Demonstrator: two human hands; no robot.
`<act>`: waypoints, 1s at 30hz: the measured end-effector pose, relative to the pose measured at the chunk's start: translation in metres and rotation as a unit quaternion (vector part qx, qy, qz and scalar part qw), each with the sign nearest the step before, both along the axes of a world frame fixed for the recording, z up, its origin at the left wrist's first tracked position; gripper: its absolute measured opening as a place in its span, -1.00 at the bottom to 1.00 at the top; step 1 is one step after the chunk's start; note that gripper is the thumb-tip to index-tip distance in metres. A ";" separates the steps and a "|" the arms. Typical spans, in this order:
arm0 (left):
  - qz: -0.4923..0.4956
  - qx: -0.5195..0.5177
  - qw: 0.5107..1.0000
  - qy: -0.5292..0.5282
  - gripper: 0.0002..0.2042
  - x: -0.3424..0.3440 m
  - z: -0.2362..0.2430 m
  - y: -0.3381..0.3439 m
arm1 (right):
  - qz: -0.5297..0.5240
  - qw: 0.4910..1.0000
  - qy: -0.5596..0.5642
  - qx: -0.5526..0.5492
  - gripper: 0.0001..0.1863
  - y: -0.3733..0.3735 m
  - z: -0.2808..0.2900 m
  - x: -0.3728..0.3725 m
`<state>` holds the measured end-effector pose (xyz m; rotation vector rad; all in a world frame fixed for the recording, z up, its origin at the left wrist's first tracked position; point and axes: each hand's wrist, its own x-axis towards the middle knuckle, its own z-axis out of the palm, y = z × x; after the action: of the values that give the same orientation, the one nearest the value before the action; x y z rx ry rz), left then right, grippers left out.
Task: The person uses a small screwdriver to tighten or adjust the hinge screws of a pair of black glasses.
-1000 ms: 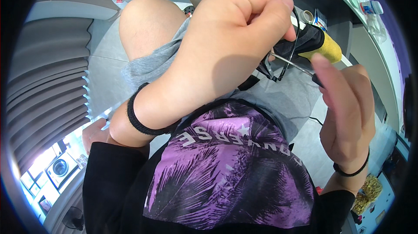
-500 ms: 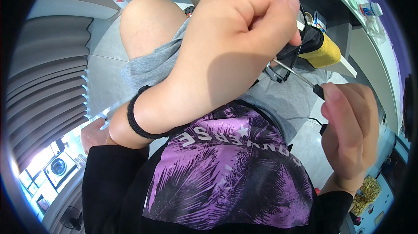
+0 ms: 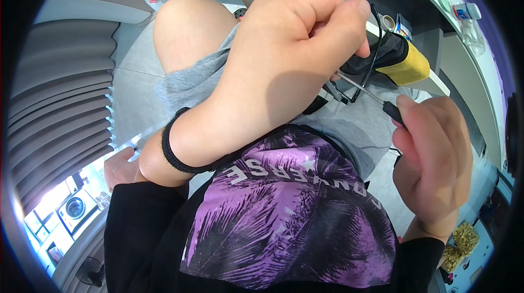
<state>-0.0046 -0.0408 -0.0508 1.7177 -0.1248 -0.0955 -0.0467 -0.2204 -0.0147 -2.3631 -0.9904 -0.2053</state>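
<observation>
My left hand [image 3: 289, 53] is large in the middle of the view, its thumb and fingers closed in a pinch. It holds what looks like a pair of black-framed eyeglasses [image 3: 373, 64], mostly hidden behind it; a thin dark curved arm shows beside the thumb. My right hand [image 3: 436, 156] is closed round the black handle of a small screwdriver [image 3: 392, 112]. The thin metal shaft points up and left to the glasses, under my left hand. Whether the tip sits in a screw is hidden.
Behind the hands, a black and yellow cloth pouch [image 3: 406, 66] lies on a white board edge [image 3: 436, 83] with a tape roll [image 3: 387, 22]. A plastic bottle [image 3: 465, 11] stands far right. Another hand [image 3: 120, 168] shows at left beyond my forearm. A pleated grey curtain [image 3: 65, 85] hangs left.
My right hand and the screwdriver have shifted slightly left, and the handle has tilted. My left hand has moved a little left with the glasses.
</observation>
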 end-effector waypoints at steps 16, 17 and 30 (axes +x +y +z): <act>-0.005 0.003 1.000 -0.001 -0.65 0.002 0.002 0.002 | -0.061 0.997 -0.042 -0.006 -0.82 0.010 0.000 -0.002; -0.006 0.003 1.000 -0.001 -0.65 0.002 0.002 0.001 | -0.082 0.996 -0.035 -0.024 -0.81 0.011 0.001 -0.004; -0.002 0.015 1.000 -0.016 -0.67 0.003 -0.008 0.001 | -0.095 0.985 -0.134 -0.046 -0.87 0.015 -0.006 0.000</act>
<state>-0.0013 -0.0402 -0.0585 1.7492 -0.1516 -0.0728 -0.0464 -0.2053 -0.0203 -2.5625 -0.9083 -0.5741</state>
